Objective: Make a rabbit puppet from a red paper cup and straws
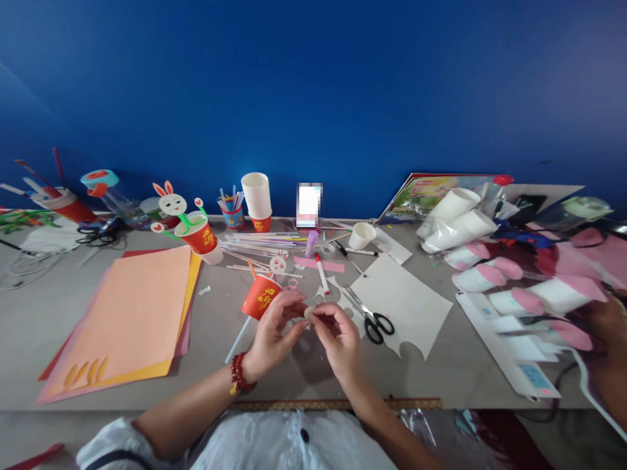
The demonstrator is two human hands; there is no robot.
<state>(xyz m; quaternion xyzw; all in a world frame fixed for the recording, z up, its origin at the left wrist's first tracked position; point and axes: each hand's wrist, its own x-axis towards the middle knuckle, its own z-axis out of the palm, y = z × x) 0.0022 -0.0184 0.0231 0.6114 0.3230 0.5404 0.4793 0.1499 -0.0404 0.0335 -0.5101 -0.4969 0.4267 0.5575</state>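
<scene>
A small pale disc (309,313) is pinched over the desk (210,346) by the fingertips of the right hand (339,334), the left hand (275,328) being curled beside it, whether gripping cannot be told, while yellow characters (265,297), not clearly legible, are printed on the red cup (249,297) near the left hand.

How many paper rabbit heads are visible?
2: a larger one above a red cup left of centre, and a smaller one beyond the nearer red cup, beside the left hand. Others could be hidden.
</scene>
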